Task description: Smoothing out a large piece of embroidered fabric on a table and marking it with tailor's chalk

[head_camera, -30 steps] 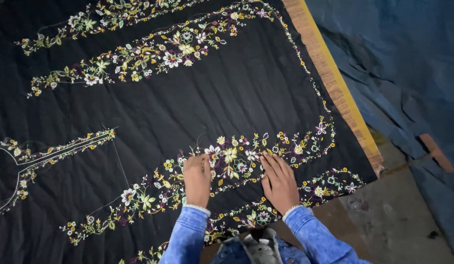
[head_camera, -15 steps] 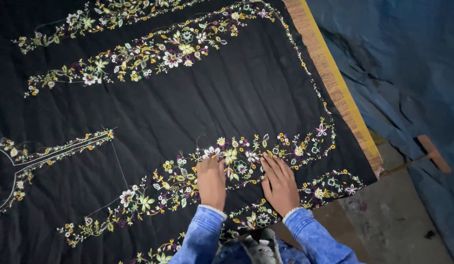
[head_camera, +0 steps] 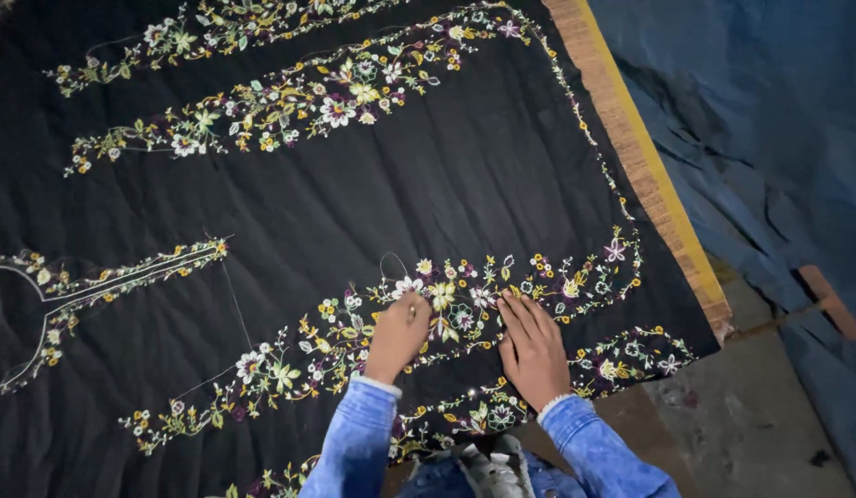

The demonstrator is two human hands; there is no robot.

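Both hands down on the black cloth with floral embroidery [head_camera: 446, 175], at 6 o'clock in the head view.

Left hand [head_camera: 398, 336]: fingers bunched together, tips pinched onto a white stitched flower; can't tell if anything is held between them. Right hand [head_camera: 533, 350]: flat, fingers together and stretched out, palm pressing the embroidered flower band [head_camera: 465, 300] just beside the left hand, at its 3 o'clock. Blue denim sleeves [head_camera: 359, 443] run down to 6 o'clock. The cloth fills frame from 9 to 1 o'clock, with more flower bands toward 12. Tan woven edge strip [head_camera: 631, 157] borders it at 2 o'clock. Crumpled blue tarp [head_camera: 760, 120] beyond, 3 o'clock. Bare grey floor [head_camera: 742, 415] at 4 o'clock.
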